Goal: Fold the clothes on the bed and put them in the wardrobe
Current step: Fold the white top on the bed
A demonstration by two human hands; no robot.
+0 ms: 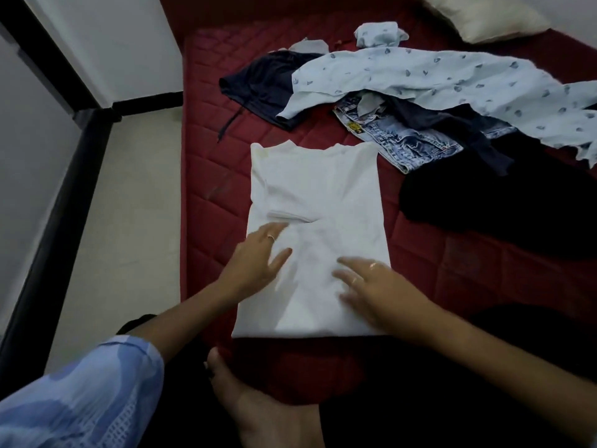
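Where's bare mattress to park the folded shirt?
Bare mattress: the strip left of the white shirt up to the bed edge, and the near-right patch between shirt and black garment. Crowded: far side, where navy shorts, printed shirt and jeans overlap. Both hands, left and right, rest flat on the shirt.

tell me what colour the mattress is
Dark red, quilted mattress, seen in the head view.

Honestly nothing readable here. Only candidate is the little yellow patch (pixel 354 127) on the waistband of the light-wash jeans (pixel 403 140), and it's way too small and blurry to make out any letters. The other clothes show no lettering.
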